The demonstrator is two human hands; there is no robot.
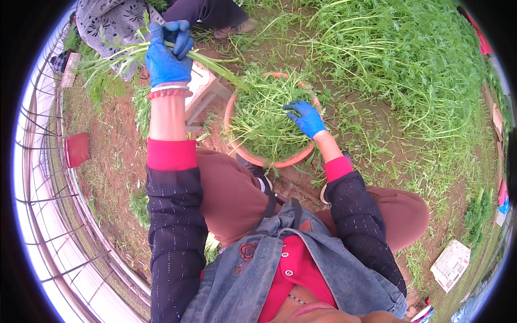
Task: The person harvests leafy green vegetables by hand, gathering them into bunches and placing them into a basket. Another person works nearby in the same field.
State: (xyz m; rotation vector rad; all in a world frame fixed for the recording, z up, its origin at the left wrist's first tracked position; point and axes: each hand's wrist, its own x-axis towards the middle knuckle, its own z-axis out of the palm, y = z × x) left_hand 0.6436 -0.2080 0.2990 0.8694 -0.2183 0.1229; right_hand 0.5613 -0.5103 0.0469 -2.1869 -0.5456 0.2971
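Note:
My left hand [169, 56], in a blue glove, grips a small bunch of leafy green stems [218, 68]. Their cut ends point right toward the basin, while feathery leaves hang out on the left. Between my knees and the far plants stands an orange basin [229, 121], heaped with loose feathery greens [270, 117]. My right hand [305, 118], also gloved in blue, rests at the right side of this heap with its fingers bent and a little apart. Nothing is plainly held in it, though the fingertips partly merge with the greens.
A dense stand of growing greens [404, 60] fills the upper right. Left of the basin is a small stool with a pale top [200, 80]. Another person's dark trouser leg [206, 14] shows at the top. A red board-like object [77, 149] and a printed carton [451, 264] lie farther out.

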